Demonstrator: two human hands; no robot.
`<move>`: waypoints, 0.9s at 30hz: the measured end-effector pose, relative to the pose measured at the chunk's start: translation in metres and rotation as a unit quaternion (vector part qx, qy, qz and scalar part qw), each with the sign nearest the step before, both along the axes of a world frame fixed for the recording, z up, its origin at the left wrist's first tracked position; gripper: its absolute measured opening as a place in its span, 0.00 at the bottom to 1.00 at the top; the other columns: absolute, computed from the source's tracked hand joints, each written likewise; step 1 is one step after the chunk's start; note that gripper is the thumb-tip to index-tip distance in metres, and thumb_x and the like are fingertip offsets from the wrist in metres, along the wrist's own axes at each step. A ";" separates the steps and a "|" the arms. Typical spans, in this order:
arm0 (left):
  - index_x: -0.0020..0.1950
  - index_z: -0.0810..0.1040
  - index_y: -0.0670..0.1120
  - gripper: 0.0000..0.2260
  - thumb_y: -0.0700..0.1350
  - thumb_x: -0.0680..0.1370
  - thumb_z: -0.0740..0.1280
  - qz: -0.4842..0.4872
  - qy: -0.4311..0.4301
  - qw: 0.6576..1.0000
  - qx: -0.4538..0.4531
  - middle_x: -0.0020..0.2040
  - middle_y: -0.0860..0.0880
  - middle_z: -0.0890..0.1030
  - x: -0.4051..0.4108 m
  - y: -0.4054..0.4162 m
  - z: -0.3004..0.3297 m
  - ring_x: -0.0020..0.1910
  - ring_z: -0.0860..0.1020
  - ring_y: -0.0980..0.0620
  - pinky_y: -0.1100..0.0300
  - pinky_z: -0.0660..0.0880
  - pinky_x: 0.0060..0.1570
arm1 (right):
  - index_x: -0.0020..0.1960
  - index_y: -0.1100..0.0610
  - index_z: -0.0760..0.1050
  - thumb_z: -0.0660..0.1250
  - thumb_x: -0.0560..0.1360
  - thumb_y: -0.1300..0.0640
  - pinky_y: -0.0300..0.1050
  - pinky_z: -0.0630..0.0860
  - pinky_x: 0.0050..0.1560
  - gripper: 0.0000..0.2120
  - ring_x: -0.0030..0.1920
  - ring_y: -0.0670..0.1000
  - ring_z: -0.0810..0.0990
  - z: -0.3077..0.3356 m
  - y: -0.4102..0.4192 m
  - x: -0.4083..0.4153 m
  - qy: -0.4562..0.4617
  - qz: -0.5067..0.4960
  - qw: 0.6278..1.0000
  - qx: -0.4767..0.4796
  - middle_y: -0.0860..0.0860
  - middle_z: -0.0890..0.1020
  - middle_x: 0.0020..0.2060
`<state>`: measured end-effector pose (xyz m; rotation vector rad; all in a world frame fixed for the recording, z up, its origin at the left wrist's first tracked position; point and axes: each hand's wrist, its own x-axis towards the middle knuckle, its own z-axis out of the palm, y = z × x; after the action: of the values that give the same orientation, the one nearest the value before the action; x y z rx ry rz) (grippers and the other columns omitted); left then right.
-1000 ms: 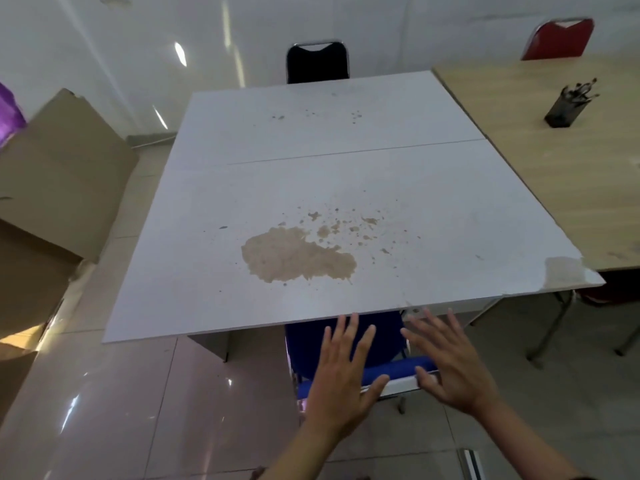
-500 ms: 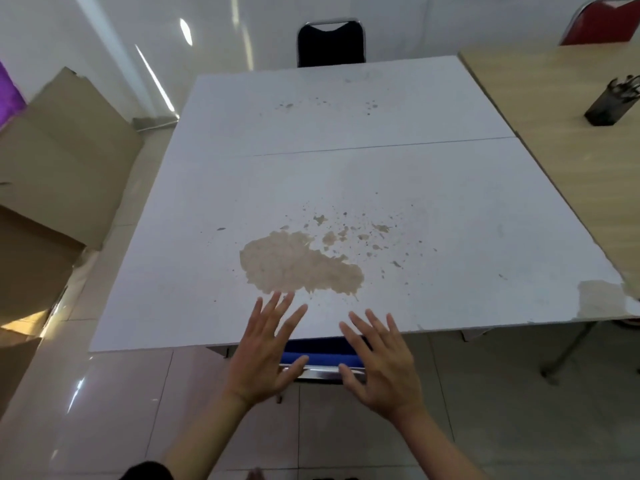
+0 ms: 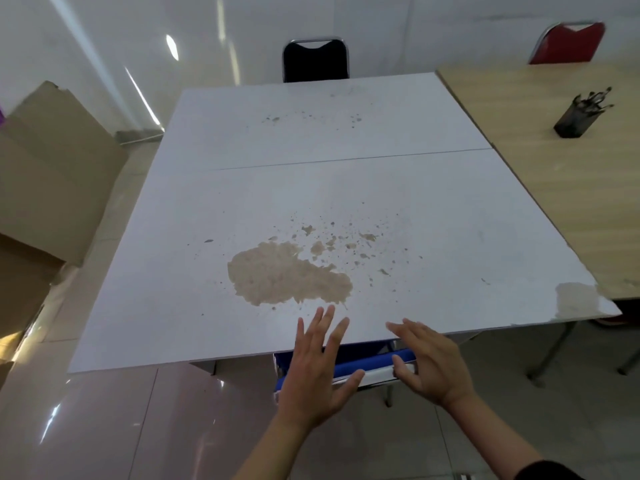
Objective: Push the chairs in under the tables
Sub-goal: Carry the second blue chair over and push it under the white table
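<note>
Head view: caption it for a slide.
Both hands push a blue chair under the stained white table.

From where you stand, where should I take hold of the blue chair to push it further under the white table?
Take the blue chair by the top rail of its backrest, coming from the near side. That rail is the only part showing past the white table edge, and it runs crosswise to the push. Left hand and right hand are already spread at the rail, one toward each end, which should keep it straight.
</note>
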<state>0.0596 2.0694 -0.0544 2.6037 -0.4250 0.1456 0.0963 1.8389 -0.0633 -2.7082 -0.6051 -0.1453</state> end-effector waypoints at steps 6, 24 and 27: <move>0.75 0.59 0.53 0.28 0.64 0.77 0.56 0.024 0.003 0.999 0.035 0.77 0.50 0.57 0.012 0.053 -0.003 0.77 0.49 0.53 0.49 0.43 0.75 | 0.57 0.54 0.78 0.60 0.73 0.43 0.36 0.75 0.36 0.20 0.38 0.44 0.80 0.001 0.048 -0.010 0.001 -0.010 0.999 0.043 0.45 0.83 0.42; 0.77 0.48 0.57 0.33 0.69 0.76 0.48 0.027 0.111 0.988 0.106 0.78 0.54 0.41 0.017 0.059 -0.007 0.75 0.35 0.56 0.57 0.34 0.72 | 0.50 0.52 0.78 0.57 0.73 0.41 0.39 0.75 0.29 0.19 0.29 0.45 0.78 -0.010 0.054 -0.009 -0.039 -0.006 0.999 0.031 0.45 0.83 0.34; 0.77 0.46 0.58 0.33 0.70 0.76 0.48 0.019 0.145 0.984 0.099 0.78 0.54 0.39 0.018 0.060 -0.007 0.75 0.34 0.56 0.58 0.34 0.72 | 0.49 0.52 0.78 0.57 0.73 0.41 0.39 0.74 0.28 0.17 0.28 0.45 0.78 -0.010 0.055 -0.008 -0.044 -0.012 0.998 0.032 0.45 0.82 0.33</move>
<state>0.0775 2.1295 -0.0616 2.7710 -0.2968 -0.2747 0.0879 1.8937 -0.0737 -2.6587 -0.5819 -0.2879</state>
